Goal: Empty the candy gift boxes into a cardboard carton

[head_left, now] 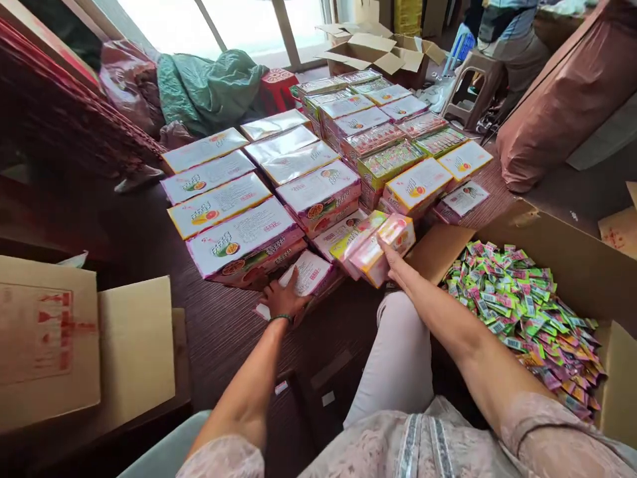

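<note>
My left hand reaches forward with spread fingers, resting on the near end of a low white-topped candy box. A dark bracelet circles that wrist. My right hand is at a pink-and-yellow candy box, its thumb side against the top and near edge; the other fingers are mostly hidden. This box sits tilted and slightly blurred beside a green-and-pink box. Directly beyond both hands rise stacked white-topped boxes printed with fruit pictures.
An open carton full of small green and pink sachets stands at right. Another cardboard carton is at left. Further back are open cartons, a plastic stool, a seated person and a large reddish sack.
</note>
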Tool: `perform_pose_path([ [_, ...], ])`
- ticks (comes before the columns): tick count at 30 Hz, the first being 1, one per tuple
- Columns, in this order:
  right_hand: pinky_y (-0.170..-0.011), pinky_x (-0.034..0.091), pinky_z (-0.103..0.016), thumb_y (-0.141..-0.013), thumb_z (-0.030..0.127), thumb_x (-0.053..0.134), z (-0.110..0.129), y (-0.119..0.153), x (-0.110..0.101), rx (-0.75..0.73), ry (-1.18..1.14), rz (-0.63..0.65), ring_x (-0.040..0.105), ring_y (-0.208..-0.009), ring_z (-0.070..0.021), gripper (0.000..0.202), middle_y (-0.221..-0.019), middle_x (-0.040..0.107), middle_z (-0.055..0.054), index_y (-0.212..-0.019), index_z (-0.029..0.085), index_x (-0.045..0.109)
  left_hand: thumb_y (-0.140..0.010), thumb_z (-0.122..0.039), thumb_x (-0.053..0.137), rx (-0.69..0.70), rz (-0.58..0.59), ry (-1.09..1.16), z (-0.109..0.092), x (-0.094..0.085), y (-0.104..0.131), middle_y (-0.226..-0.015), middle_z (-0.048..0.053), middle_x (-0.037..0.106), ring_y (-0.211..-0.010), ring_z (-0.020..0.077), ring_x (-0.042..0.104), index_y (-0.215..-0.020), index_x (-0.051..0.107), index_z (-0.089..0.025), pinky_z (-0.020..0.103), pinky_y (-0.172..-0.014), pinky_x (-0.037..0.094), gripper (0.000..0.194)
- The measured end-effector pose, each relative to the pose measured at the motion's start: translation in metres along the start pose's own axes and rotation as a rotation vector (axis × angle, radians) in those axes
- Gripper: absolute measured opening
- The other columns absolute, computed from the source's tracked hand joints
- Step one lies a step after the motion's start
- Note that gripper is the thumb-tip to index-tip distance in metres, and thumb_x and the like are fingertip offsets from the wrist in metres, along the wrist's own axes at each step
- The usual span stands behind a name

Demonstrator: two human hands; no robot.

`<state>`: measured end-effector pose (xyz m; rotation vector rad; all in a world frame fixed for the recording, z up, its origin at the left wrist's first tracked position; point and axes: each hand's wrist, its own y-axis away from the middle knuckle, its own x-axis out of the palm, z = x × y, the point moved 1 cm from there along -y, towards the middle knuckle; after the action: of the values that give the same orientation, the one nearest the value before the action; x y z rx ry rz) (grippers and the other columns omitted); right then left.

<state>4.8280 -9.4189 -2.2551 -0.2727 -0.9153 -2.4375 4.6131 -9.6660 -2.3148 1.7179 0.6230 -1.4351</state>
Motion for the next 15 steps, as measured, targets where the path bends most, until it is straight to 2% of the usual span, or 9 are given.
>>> perform_pose_path([
  [4,-0.111,0.056,-0.043,-0.092,0.047,0.077,-0.021,-0.016,0.000,0.016,-0.039,-0.238,0.067,-0.118,-0.0206,0.064,-0.118,0.078,-0.003,-0.146,0.023,0.053,-0.085,-0.060,0.079,0.005,-0.008,0.023,0.006,0.004,-0.002,-0.152,0.030,0.047,-0.131,0.0525,0.049,-0.174,0.041,-0.033,0.066,-0.105,0.039,0.100],
  [8,-0.111,0.057,-0.040,-0.095,0.036,0.074,-0.023,-0.014,-0.004,0.025,-0.103,-0.312,0.067,-0.117,-0.0191,0.057,-0.116,0.078,-0.002,-0.145,0.021,0.054,-0.078,-0.067,0.084,0.062,-0.117,0.118,0.000,0.010,0.008,-0.169,0.033,0.030,-0.145,0.0584,0.039,-0.171,0.046,-0.023,0.073,-0.115,0.032,0.110],
  [10,-0.110,0.057,-0.041,-0.095,0.035,0.074,-0.018,-0.011,-0.002,0.062,-0.120,-0.313,0.067,-0.115,-0.0200,0.054,-0.111,0.078,-0.003,-0.143,0.017,0.056,-0.075,-0.071,0.086,0.145,-0.209,0.197,-0.017,0.015,0.014,-0.174,0.033,0.024,-0.154,0.0582,0.031,-0.168,0.050,-0.017,0.074,-0.122,0.024,0.114],
  [12,-0.108,0.058,-0.041,-0.096,0.034,0.073,-0.013,-0.008,0.001,0.099,-0.131,-0.310,0.068,-0.113,-0.0207,0.051,-0.107,0.078,-0.003,-0.140,0.015,0.057,-0.078,-0.069,0.084,0.283,-0.257,0.291,-0.042,0.020,0.014,-0.174,0.032,0.027,-0.157,0.0541,0.030,-0.165,0.053,-0.015,0.070,-0.127,0.020,0.107],
  [15,-0.105,0.060,-0.043,-0.097,0.034,0.071,-0.007,-0.005,0.006,0.146,-0.145,-0.300,0.069,-0.106,-0.0220,0.048,-0.102,0.078,-0.004,-0.139,0.014,0.058,-0.087,-0.059,0.076,0.473,-0.198,0.442,-0.082,0.020,-0.008,-0.170,0.029,0.041,-0.153,0.0471,0.043,-0.165,0.052,-0.015,0.062,-0.128,0.030,0.093],
])
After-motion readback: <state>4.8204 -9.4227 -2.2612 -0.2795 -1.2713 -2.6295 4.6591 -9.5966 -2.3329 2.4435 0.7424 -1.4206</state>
